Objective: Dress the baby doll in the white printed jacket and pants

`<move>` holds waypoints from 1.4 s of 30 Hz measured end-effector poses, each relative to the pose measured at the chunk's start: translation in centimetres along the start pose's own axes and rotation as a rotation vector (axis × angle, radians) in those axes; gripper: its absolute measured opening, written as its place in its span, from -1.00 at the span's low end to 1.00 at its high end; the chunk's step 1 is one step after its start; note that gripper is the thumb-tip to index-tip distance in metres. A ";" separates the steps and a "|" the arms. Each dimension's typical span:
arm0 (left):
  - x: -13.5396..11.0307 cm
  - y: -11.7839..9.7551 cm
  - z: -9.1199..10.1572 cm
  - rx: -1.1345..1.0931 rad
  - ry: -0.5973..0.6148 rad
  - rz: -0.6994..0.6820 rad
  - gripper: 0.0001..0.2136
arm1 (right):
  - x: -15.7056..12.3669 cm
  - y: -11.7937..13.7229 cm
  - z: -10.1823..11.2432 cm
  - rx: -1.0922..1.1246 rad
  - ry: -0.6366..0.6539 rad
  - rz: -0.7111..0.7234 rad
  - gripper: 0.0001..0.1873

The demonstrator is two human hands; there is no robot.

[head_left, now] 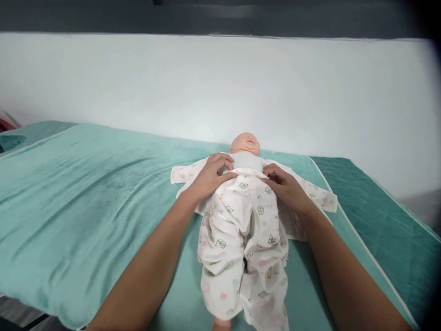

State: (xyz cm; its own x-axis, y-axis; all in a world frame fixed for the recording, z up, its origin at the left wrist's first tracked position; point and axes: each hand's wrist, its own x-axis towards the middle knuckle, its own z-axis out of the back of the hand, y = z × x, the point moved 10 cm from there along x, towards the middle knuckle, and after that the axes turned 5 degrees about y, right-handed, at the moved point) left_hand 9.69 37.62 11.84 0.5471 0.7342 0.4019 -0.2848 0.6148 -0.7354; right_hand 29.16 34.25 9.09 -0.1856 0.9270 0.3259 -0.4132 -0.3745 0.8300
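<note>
A baby doll (245, 143) lies on its back, head toward the wall. White baby pants (237, 216) with small animal prints cover its legs and reach up to its belly. At the left end of the waistband is my left hand (216, 174), thumb and fingers bent around the edge. My right hand (280, 181) pinches the waistband's right end. Beneath the doll a printed baby shirt (324, 197) lies spread, sleeves out to both sides. White cloth (246, 161) covers the doll's chest. One foot (221, 323) shows below the left pant leg.
A light green blanket (86, 197) with folds covers the bed. At the right a darker green quilted cover (375, 207) shows. The white wall (206, 87) rises behind the bed, with a dark band above it. Something red sits at the far left edge.
</note>
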 end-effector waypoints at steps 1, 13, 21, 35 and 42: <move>0.1 0.0 -0.2 0.002 0.013 0.005 -0.83 | 0.1 0.2 -0.2 -0.015 0.013 0.012 -0.79; 4.8 2.4 0.3 0.275 -0.062 0.194 -0.85 | 3.2 -2.7 1.1 -0.096 -0.165 -0.149 -0.69; 7.1 5.1 -0.7 0.251 0.003 0.248 -0.85 | 4.7 -4.9 1.2 0.050 -0.170 -0.278 -0.67; 6.7 5.2 -0.3 0.281 0.035 0.168 -0.78 | 4.9 -4.3 1.7 -0.276 -0.166 -0.173 -0.72; 8.5 7.3 0.0 0.347 -0.016 0.238 -0.86 | 6.6 -5.6 3.0 -0.390 -0.229 -0.249 -0.72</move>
State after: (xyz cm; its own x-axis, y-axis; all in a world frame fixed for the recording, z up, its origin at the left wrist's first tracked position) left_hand 12.27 48.32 9.85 0.4224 0.8703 0.2531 -0.6515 0.4857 -0.5828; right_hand 32.89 42.52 7.99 0.1433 0.9531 0.2667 -0.7298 -0.0803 0.6789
